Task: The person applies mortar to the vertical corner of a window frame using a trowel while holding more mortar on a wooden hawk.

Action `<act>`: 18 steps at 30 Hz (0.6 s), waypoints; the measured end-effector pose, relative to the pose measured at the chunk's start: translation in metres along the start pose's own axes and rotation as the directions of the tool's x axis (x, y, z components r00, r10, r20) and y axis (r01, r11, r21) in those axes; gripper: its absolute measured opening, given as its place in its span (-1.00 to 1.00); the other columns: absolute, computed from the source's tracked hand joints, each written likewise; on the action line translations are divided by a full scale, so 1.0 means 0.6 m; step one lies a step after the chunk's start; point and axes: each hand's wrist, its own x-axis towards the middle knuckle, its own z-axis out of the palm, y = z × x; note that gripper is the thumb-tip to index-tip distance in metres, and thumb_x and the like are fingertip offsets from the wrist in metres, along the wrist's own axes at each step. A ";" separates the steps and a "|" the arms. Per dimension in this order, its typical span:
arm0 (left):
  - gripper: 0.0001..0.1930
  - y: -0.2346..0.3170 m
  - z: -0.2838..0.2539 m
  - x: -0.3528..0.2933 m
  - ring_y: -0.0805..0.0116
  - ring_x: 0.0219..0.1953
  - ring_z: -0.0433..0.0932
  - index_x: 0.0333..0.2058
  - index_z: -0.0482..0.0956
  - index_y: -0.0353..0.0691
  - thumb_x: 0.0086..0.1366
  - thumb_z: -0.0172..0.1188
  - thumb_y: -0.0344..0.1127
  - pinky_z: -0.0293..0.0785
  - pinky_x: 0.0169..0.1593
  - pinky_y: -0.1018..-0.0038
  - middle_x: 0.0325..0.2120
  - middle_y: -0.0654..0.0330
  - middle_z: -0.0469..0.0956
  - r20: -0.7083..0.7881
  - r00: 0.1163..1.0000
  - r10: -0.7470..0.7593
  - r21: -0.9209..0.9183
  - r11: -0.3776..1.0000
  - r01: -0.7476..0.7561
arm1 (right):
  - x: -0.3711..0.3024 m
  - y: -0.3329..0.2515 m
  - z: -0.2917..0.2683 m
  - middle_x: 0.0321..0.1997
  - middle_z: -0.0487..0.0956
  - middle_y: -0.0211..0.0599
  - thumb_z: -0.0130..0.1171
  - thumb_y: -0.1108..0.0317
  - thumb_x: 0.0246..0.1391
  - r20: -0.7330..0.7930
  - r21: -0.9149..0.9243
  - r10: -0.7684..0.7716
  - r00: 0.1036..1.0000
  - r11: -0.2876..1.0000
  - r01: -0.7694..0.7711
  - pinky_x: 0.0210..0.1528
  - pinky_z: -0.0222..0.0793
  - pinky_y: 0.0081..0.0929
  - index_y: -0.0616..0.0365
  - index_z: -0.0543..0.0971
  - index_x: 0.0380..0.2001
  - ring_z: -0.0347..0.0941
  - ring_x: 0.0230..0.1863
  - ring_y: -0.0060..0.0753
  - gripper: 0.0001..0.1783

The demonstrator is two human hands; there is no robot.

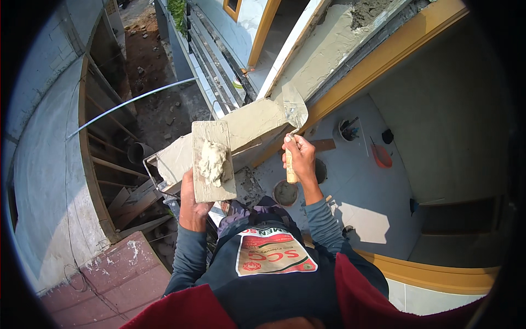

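My left hand [193, 202] is closed on a flat rectangular mortar hawk [210, 129] and holds it face up. A lump of wet, pale mortar [213, 162] sits on the middle of the board. My right hand [301, 158] grips the wooden handle of a trowel, with its thumb along the top. The trowel's metal blade [295, 108] points away from me, at the top of a mortar-coated wall [255, 123]; whether it touches the coat I cannot tell. The hawk overlaps the near part of this narrow wall top.
Right of the wall, far below, a tiled floor bears a bucket of tools [346, 130], a red basin [382, 156] and a round container [285, 193]. An orange beam [378, 55] runs along the wall. To the left, a pale pipe [131, 101] spans a deep gap above bare soil.
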 end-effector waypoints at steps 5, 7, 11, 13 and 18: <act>-0.61 0.005 0.004 -0.007 0.23 -0.15 0.66 0.07 0.46 -0.40 0.41 -0.11 -0.26 0.61 -0.03 0.29 -0.08 0.03 0.62 -0.032 0.999 0.029 0.028 0.999 -0.028 | -0.014 -0.013 -0.010 -0.62 0.45 -0.43 0.20 0.25 0.20 -0.034 -0.197 -0.059 0.998 0.979 0.051 -0.69 0.32 -0.59 0.32 0.52 -0.27 0.39 -0.67 -0.66 -0.71; -0.61 0.006 -0.004 -0.001 0.22 -0.13 0.66 0.07 0.46 -0.40 0.41 -0.11 -0.26 0.61 -0.02 0.29 -0.08 0.03 0.62 0.019 1.000 0.011 -0.022 1.000 -0.010 | -0.018 -0.050 -0.021 -0.60 0.47 -0.41 0.21 0.28 0.18 -0.052 -0.288 -0.145 0.988 0.949 0.124 -0.67 0.33 -0.60 0.35 0.51 -0.24 0.39 -0.66 -0.67 -0.71; -0.60 0.004 0.009 -0.001 0.21 -0.12 0.66 0.08 0.45 -0.40 0.42 -0.11 -0.26 0.61 -0.02 0.28 -0.08 0.03 0.62 0.057 0.998 -0.011 -0.047 0.999 0.014 | -0.039 -0.182 -0.010 -0.53 0.49 -0.40 0.22 0.38 0.18 -0.146 -0.163 -0.360 0.921 0.927 0.336 -0.64 0.34 -0.65 0.44 0.51 -0.12 0.38 -0.62 -0.71 -0.68; -0.60 0.001 0.007 0.004 0.22 -0.12 0.66 0.08 0.45 -0.40 0.42 -0.11 -0.25 0.61 -0.01 0.28 -0.07 0.03 0.62 0.074 0.997 -0.009 -0.031 0.999 0.012 | -0.050 -0.240 0.003 -0.53 0.48 -0.40 0.21 0.41 0.19 -0.173 -0.103 -0.464 0.869 0.886 0.453 -0.63 0.33 -0.67 0.43 0.49 -0.03 0.38 -0.61 -0.71 -0.65; -0.60 -0.008 0.010 0.011 0.23 -0.12 0.66 0.08 0.45 -0.39 0.42 -0.11 -0.25 0.61 0.00 0.28 -0.07 0.03 0.61 0.040 0.999 -0.018 -0.031 0.999 0.019 | -0.041 -0.293 -0.007 -0.40 0.53 -0.33 0.23 0.33 0.20 -0.114 0.075 -0.399 0.910 0.910 0.408 -0.65 0.37 -0.65 0.39 0.49 0.00 0.42 -0.61 -0.66 -0.61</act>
